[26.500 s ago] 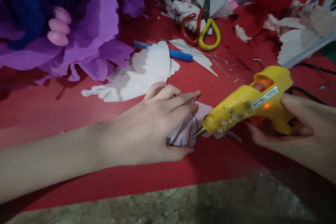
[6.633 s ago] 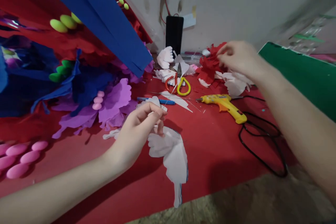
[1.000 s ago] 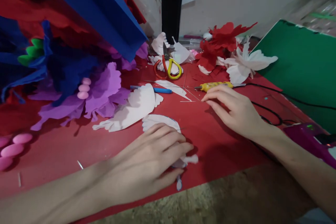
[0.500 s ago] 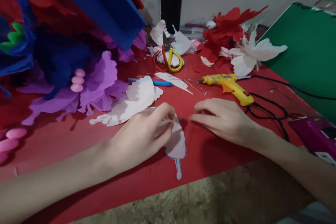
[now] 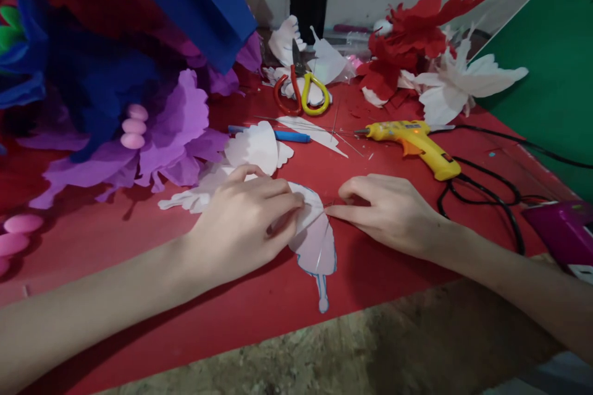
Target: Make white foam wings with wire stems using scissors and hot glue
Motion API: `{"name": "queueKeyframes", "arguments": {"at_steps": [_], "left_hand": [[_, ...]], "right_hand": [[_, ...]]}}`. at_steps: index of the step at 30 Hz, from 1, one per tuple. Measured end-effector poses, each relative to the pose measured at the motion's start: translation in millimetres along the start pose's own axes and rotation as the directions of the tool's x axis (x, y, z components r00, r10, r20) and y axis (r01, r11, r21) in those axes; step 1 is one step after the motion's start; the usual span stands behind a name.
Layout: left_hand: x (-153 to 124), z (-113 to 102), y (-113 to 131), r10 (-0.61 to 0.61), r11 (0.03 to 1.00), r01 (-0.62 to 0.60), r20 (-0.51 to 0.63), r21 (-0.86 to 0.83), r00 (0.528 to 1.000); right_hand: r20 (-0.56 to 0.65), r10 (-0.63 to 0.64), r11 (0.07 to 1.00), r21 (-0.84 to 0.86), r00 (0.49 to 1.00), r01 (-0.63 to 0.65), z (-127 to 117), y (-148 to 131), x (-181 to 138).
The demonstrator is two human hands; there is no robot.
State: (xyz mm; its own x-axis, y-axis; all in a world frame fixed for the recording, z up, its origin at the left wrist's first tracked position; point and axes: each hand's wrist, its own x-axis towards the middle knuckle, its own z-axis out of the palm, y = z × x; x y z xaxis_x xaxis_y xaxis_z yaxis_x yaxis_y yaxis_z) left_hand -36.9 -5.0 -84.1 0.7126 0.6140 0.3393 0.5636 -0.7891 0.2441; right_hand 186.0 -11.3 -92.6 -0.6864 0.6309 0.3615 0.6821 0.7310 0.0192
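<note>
Left hand (image 5: 241,222) is closed on the folded top of the white paper cutout (image 5: 317,250), frame centre on the red tabletop (image 5: 92,228). Right hand (image 5: 389,213), fingertips pinched together, meets the cutout's right edge. Opposed pulling could tear the thin paper; the glue gun (image 5: 414,143), upper right, may be hot.

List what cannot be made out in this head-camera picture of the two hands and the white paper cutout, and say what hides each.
Head view, paper cutout: upper half covered by the left hand.
Head view, right hand: its grip hidden under its own fingers; anything pinched is too small.
Head view, blue pen: middle hidden behind a white paper wing.
Head view, purple device: cut off by the right edge.
</note>
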Motion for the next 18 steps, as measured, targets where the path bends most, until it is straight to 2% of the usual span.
{"name": "queueKeyframes", "arguments": {"at_steps": [3, 9, 14, 18], "left_hand": [[-2, 1, -2, 0.015, 0.999, -0.015, 0.002, 0.033, 1.000], [-2, 2, -5, 0.077, 0.994, -0.072, -0.052, 0.079, 0.996], [-1, 3, -6, 0.237, 0.971, -0.238, -0.040, -0.037, 0.971], [-2, 7, -8, 0.246, 0.962, -0.245, -0.007, -0.120, 0.969]], "right_hand": [[-0.061, -0.045, 0.999, -0.014, 0.997, 0.044, -5, -3, -1], [-0.070, -0.095, 0.990, 0.094, 0.993, 0.101, -15, -23, -11], [-0.077, -0.152, 0.981, 0.108, 0.985, 0.159, -12, -31, -19], [-0.056, -0.108, 0.980, 0.162, 0.993, 0.116, -11, -27, -23]]}}
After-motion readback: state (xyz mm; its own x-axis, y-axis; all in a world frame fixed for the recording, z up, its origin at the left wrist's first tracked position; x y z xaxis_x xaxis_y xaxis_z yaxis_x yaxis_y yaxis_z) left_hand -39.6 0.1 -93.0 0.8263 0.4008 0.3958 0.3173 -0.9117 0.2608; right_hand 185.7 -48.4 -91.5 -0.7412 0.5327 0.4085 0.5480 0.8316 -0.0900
